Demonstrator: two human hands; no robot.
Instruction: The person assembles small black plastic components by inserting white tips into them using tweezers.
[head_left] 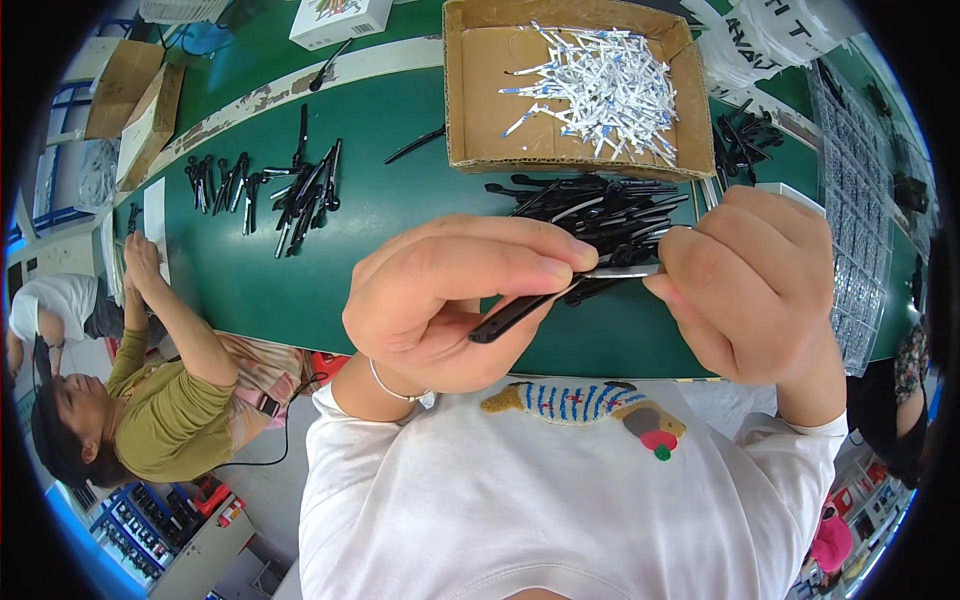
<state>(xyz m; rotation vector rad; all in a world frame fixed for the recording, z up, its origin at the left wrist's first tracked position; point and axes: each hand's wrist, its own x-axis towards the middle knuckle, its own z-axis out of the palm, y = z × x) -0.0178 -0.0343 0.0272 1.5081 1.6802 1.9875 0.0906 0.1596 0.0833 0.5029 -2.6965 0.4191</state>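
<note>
My left hand is closed, thumb and fingers pinching a slim black part with a small hole near its lower end. My right hand is curled around one end of a thin, flat silver metal strip. Between the hands, the strip's other end meets the black part at my left fingertips; whether the two are joined I cannot tell. Just beyond my hands lies a heap of long, glossy black parts on the green table. My right palm hides whatever else it may hold.
An open cardboard box with white paper strips stands behind the heap. More black parts lie to the left, others to the right near clear plastic trays. A co-worker sits on the left, hands at the table edge.
</note>
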